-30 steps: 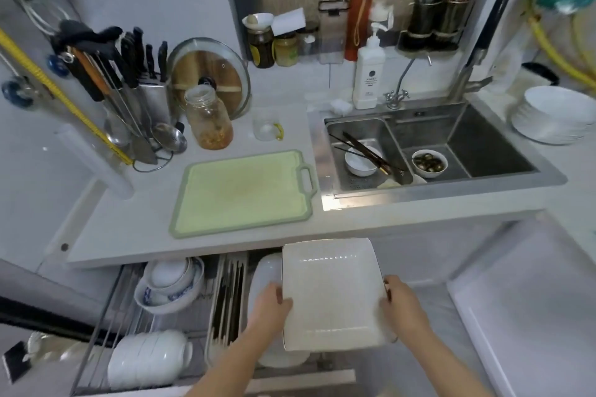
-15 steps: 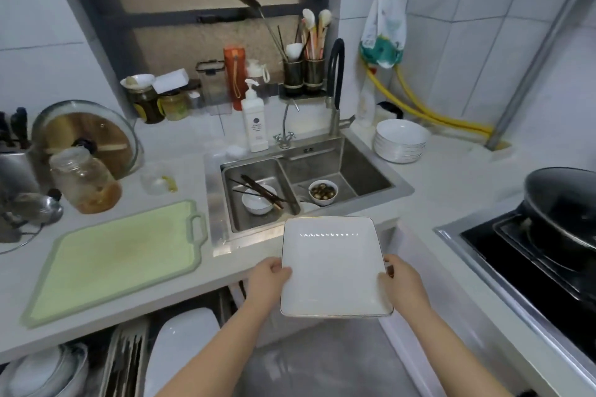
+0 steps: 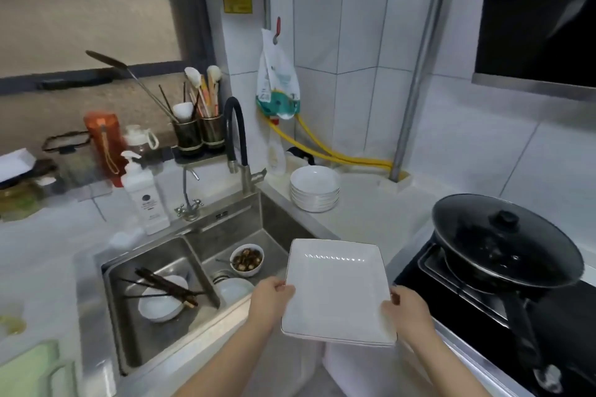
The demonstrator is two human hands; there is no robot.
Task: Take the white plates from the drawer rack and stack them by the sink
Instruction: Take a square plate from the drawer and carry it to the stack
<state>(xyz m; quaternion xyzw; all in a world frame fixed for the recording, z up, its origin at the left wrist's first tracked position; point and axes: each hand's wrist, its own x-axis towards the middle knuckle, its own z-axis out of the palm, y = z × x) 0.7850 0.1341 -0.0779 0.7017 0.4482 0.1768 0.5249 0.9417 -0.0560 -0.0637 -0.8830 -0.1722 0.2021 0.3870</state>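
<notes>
A square white plate (image 3: 337, 290) with a thin dark rim is held level in the air between the sink and the stove. My left hand (image 3: 271, 300) grips its left edge and my right hand (image 3: 407, 313) grips its right edge. A stack of round white plates (image 3: 315, 187) stands on the counter to the right of the sink (image 3: 274, 219), below the yellow hose. The held plate is well in front of that stack. The drawer rack is out of view.
The sink holds a bowl of dark food (image 3: 246, 259), a white bowl with chopsticks (image 3: 163, 295) and another bowl. A black lidded wok (image 3: 503, 242) sits on the stove at right. A soap dispenser (image 3: 144, 193) and black tap (image 3: 237, 138) stand behind the sink.
Both hands have lifted the square plate out of the drawer and carried it up and to the right. My view has turned right, from the drawer and cutting board toward sink and stove.
</notes>
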